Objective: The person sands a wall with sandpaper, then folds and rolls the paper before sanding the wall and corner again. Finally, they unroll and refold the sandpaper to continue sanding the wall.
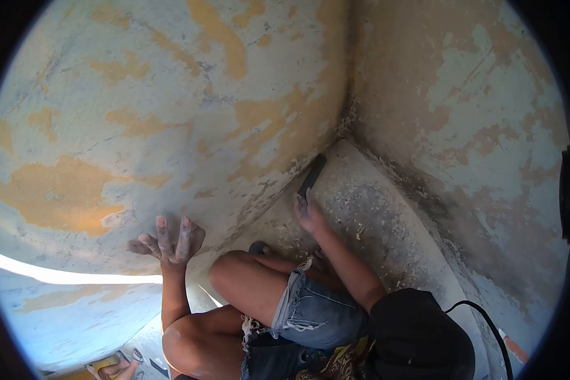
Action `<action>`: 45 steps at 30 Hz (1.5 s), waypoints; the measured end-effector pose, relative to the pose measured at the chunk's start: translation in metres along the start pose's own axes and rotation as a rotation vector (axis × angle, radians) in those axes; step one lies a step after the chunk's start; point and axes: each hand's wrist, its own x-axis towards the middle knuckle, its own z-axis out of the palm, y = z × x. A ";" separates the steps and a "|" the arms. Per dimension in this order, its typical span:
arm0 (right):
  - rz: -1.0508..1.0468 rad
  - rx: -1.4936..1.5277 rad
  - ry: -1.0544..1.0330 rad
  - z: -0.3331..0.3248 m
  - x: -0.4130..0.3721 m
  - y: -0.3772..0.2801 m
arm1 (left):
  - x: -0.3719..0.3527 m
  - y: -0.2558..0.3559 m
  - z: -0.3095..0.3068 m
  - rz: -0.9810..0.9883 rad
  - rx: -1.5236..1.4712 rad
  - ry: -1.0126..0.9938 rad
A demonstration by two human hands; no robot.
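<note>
My left hand (178,242) is raised with its dusty fingers spread and holds nothing; in this view it overlaps the lower part of the left wall (152,145). In my right hand (309,214) is a long, dark, flat hand tool (313,174), gripped at its near end. Its far end points toward the corner, where the left wall meets the floor (361,202). I cannot tell exactly what kind of tool it is. Pale chips and dust lie on the floor around my right hand.
The right wall (487,126) has peeling paint and a dark, crumbling lower edge. My bent knees (247,278) are between my arms. A black cable (497,329) curves past my right sleeve (418,335). Another person's legs (123,367) show at the bottom left.
</note>
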 end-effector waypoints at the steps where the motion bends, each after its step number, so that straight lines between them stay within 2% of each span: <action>1: -0.122 0.153 0.029 0.008 0.005 -0.014 | -0.001 0.000 0.002 -0.001 0.024 0.009; 2: -0.133 0.167 0.036 0.005 -0.012 -0.003 | 0.000 -0.001 0.001 -0.001 0.047 0.017; 4: 0.134 -0.080 -0.072 -0.005 -0.032 0.025 | 0.002 0.000 0.000 -0.010 0.044 0.025; 8: 0.177 0.120 -0.136 0.007 -0.007 -0.002 | -0.001 -0.002 -0.002 -0.030 0.042 0.005; 10: -0.041 0.241 -0.029 0.036 -0.010 -0.024 | -0.002 -0.003 -0.004 -0.015 0.048 -0.002; 11: -0.050 0.248 -0.033 0.025 -0.016 -0.011 | 0.001 -0.002 -0.004 -0.019 0.059 -0.006; 13: 0.121 -0.046 -0.145 0.007 -0.038 0.031 | 0.003 -0.001 -0.003 -0.035 0.052 0.011; 14: 0.122 -0.049 -0.151 0.009 -0.029 0.024 | 0.002 0.000 -0.002 -0.052 0.050 0.022; 16: -0.002 0.162 -0.013 0.024 -0.013 -0.002 | 0.002 0.000 -0.002 -0.055 0.057 0.015; 17: 0.002 0.174 -0.005 0.027 -0.010 -0.012 | 0.002 0.000 -0.004 -0.056 0.052 0.005; 19: -0.010 0.288 -0.109 0.032 -0.009 -0.028 | -0.001 0.002 -0.007 -0.052 0.045 -0.002; 20: -0.025 0.296 -0.116 0.029 -0.021 -0.014 | 0.000 0.001 -0.005 -0.063 0.052 0.008; 22: 0.098 -0.034 -0.128 0.017 -0.041 0.034 | 0.003 -0.001 -0.003 -0.067 0.046 0.028; 23: 0.099 -0.035 -0.133 0.022 -0.034 0.027 | 0.002 0.000 -0.005 -0.071 0.038 0.023; 25: -0.013 0.147 -0.045 0.026 -0.013 -0.004 | 0.001 0.002 -0.007 -0.059 0.029 0.008; 26: -0.032 0.319 -0.080 0.018 0.008 -0.024 | 0.000 0.002 -0.007 -0.065 0.021 0.013; 27: -0.032 0.342 -0.085 0.014 0.005 -0.022 | 0.003 0.001 -0.005 -0.067 0.014 0.024; 30: 0.002 0.297 -0.089 0.012 0.001 -0.006 | -0.004 0.002 -0.006 -0.100 0.014 0.010; 32: 0.062 0.143 -0.132 -0.012 0.007 0.021 | 0.000 0.000 -0.004 -0.103 0.025 0.026; 33: 0.066 0.139 -0.128 -0.002 0.009 0.004 | -0.004 0.002 -0.005 -0.108 0.031 0.024; 35: -0.107 0.510 -0.070 0.030 0.009 -0.040 | -0.013 0.000 -0.006 -0.107 0.031 0.021; 36: -0.109 0.514 -0.064 0.022 0.008 -0.034 | -0.017 0.000 -0.004 -0.100 0.023 0.029; 38: 0.015 0.369 -0.098 0.003 0.008 -0.020 | -0.027 0.002 -0.001 -0.114 0.009 0.037; 39: 0.011 0.353 -0.108 0.004 0.004 -0.014 | -0.029 0.004 0.001 -0.135 0.009 0.045; 41: -0.019 0.116 -0.057 0.001 -0.007 0.011 | -0.013 0.003 -0.002 -0.136 0.017 0.049; 42: -0.004 0.101 -0.060 0.005 -0.002 -0.001 | -0.005 0.003 -0.003 -0.126 0.014 0.050; 44: -0.123 0.348 -0.077 0.012 0.010 -0.044 | -0.001 0.006 -0.003 -0.140 0.042 0.029; 45: -0.112 0.322 -0.098 0.011 0.006 -0.055 | 0.000 0.006 -0.001 -0.148 0.057 0.040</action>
